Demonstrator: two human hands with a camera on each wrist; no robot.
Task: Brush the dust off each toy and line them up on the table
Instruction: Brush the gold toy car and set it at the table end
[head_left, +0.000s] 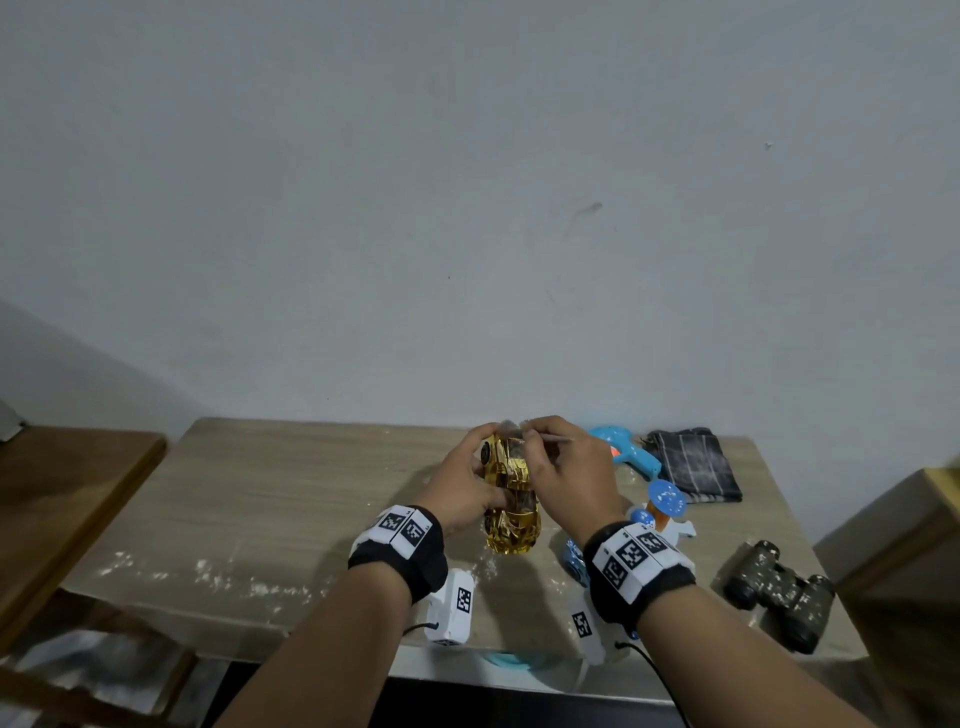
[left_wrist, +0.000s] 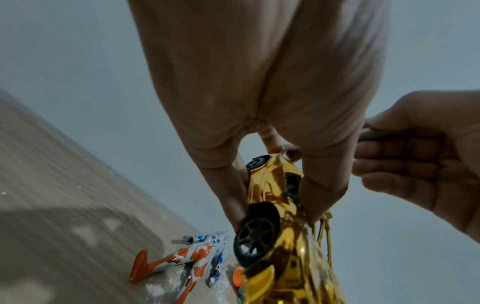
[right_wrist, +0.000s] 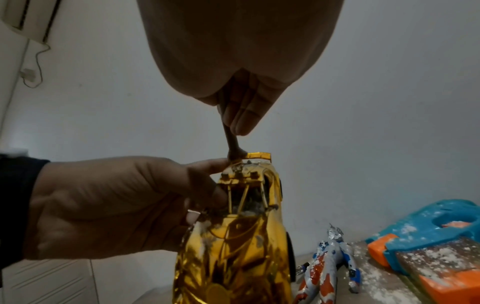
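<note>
My left hand (head_left: 470, 483) grips a shiny gold toy car (head_left: 511, 499) by its sides and holds it above the table, nose toward me. My right hand (head_left: 563, 467) pinches a thin brush (right_wrist: 231, 135), whose bristles touch the car's rear by the spoiler (right_wrist: 258, 155). White dust specks cling to the gold car (right_wrist: 233, 246) on hood and cabin. In the left wrist view the gold car (left_wrist: 275, 216) shows its black wheels between my fingers (left_wrist: 228, 185). A dusty orange, blue and silver action figure (right_wrist: 327, 263) lies on the table below.
A blue and orange toy gun (right_wrist: 428, 232), dusted white, lies on the right, with a striped dark cloth (head_left: 693, 462) behind it. Camouflage binoculars (head_left: 779, 592) sit at the front right. A blue mushroom-like toy (head_left: 665, 501) stands nearby. White powder streaks the wooden table (head_left: 260, 499).
</note>
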